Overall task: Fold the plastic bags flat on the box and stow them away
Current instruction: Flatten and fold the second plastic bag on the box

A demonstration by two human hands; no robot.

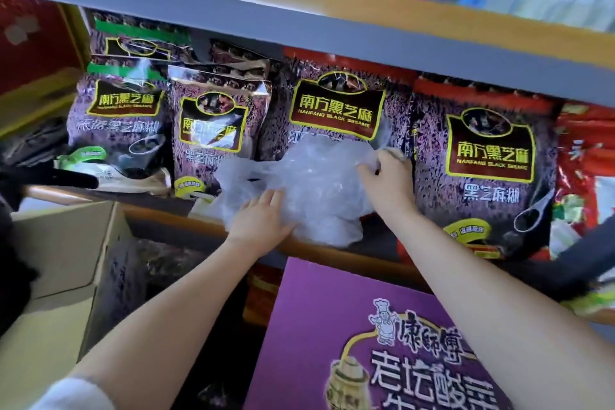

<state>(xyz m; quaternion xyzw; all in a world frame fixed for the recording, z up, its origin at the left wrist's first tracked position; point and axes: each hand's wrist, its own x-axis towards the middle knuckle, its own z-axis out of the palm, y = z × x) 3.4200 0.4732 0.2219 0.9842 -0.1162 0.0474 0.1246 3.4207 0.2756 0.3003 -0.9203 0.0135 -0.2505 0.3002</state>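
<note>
Clear plastic bags (pixel 309 190), a crumpled bundle of them, sit on the shelf (pixel 319 251) ledge right up against the purple sesame packets (pixel 336 113), and that is where I have both hands working. My left hand (pixel 259 226) lies flat with straight fingers pressing the near side of the bundle down, released, gripping nothing. My right hand (pixel 387 178) is curled at the top right corner and pinches a fold of the film there. The purple box (pixel 359 339) sits below, just in front of the shelf, and nothing lies on its lid, so I judge this as the stowing end of the job: the bundle is being tucked onto the shelf, though it looks more bunched than flat from here. Next move, as I read it, calls for pushing the film back and down so it stays put and does not spring out over the ledge. Room is tight: the grey upper shelf (pixel 366 33) hangs low above, packets crowd behind and on both sides, and the lower right of the bundle already droops over the front lip. An open cardboard carton (pixel 63 243) stands at the left, clear of my forearm. Open room is only toward me, above the purple box.
</note>
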